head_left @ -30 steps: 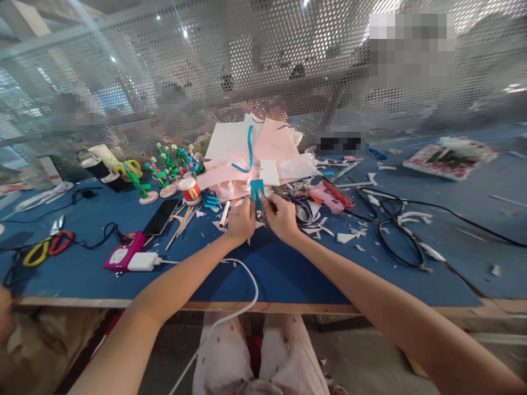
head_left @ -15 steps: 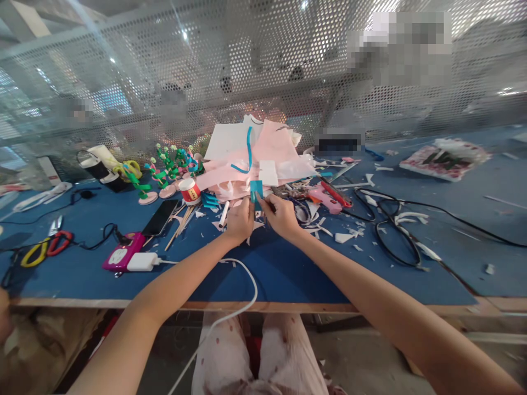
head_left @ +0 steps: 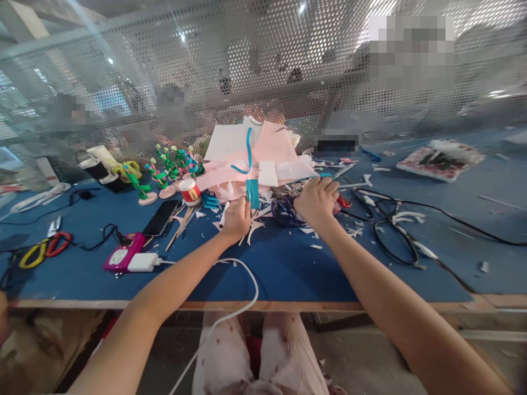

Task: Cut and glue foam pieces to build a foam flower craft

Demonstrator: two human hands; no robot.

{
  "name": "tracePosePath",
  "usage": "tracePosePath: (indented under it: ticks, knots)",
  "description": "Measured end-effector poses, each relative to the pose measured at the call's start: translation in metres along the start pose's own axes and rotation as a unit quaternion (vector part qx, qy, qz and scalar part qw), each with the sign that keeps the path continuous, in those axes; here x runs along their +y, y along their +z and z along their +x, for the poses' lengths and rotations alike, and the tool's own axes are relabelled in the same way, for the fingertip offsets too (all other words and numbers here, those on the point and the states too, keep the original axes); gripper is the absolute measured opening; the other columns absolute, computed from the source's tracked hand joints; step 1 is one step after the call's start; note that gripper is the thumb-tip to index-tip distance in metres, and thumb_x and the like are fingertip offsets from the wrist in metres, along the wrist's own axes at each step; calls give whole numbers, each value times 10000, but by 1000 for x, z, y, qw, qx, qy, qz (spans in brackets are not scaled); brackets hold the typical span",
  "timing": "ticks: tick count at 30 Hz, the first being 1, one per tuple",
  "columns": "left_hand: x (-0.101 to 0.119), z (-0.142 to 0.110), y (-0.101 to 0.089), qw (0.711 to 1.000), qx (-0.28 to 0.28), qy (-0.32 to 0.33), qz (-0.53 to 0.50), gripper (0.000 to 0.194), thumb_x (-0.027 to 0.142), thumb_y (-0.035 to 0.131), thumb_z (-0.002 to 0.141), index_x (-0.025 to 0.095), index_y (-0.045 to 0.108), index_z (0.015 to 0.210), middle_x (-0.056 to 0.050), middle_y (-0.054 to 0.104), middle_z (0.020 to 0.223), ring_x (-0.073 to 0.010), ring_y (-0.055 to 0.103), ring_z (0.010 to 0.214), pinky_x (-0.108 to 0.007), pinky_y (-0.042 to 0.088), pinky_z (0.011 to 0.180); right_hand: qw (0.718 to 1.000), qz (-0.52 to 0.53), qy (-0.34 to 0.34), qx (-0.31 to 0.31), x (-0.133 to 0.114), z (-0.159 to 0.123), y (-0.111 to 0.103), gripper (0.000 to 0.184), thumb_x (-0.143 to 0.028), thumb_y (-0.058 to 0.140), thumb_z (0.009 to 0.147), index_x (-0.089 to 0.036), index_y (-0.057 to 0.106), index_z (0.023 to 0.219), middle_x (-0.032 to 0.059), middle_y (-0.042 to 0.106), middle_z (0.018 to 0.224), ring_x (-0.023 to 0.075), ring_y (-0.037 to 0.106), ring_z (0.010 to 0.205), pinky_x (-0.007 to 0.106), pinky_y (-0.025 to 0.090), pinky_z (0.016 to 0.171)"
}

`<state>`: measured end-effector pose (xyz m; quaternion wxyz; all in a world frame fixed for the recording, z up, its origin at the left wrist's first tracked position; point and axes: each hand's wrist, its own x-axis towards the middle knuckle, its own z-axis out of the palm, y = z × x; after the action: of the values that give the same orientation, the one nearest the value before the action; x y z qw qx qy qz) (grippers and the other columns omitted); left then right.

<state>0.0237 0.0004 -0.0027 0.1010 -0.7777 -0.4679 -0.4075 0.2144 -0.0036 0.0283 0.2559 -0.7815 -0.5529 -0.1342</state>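
Upright between the thumb and fingers of my left hand (head_left: 237,218) is a small teal strip (head_left: 252,193) of paper-like sheet. My right hand (head_left: 318,198) is over the tools to the right, its fingers bent and apart, hiding most of the pink glue gun there. A red handle end (head_left: 343,202) shows past its fingers. Dark-handled scissors (head_left: 286,212) lie just left of that hand. Beside my left hand are a white stick (head_left: 224,215) and several folded teal pieces (head_left: 210,201).
Pink and white sheets (head_left: 275,144) are piled behind my hands. To the left stand a red-and-white tub (head_left: 190,192) and green craft plants (head_left: 164,167), with a phone (head_left: 161,218) and magenta power adapter (head_left: 125,253) nearer. A black cable (head_left: 381,227) loops at right among scraps.
My right hand has let go of the teal strip and moved right, over the glue gun and red-handled tool. My left hand keeps the strip, shifted slightly left.
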Motion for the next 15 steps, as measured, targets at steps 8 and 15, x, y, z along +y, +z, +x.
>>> tracePosePath:
  ticks: [8, 15]
  knots:
    - [-1, 0, 1, 999, -16, -35, -18, 295, 249, 246, 916, 184, 461, 726, -16, 472, 530, -167, 485, 524, -281, 321, 555, 997, 10, 81, -2, 12, 10, -12, 492, -186, 487, 740, 88, 405, 1140, 342, 354, 1233, 404, 322, 1164, 512, 312, 879]
    - [-6, 0, 5, 998, 1, -44, -39, 311, 278, 239, 921, 194, 443, 701, -7, 438, 502, -163, 470, 502, -277, 294, 532, 986, 30, 164, -29, 26, 27, -15, 612, -333, 555, 760, 93, 414, 1176, 324, 395, 1246, 406, 329, 1201, 493, 310, 932]
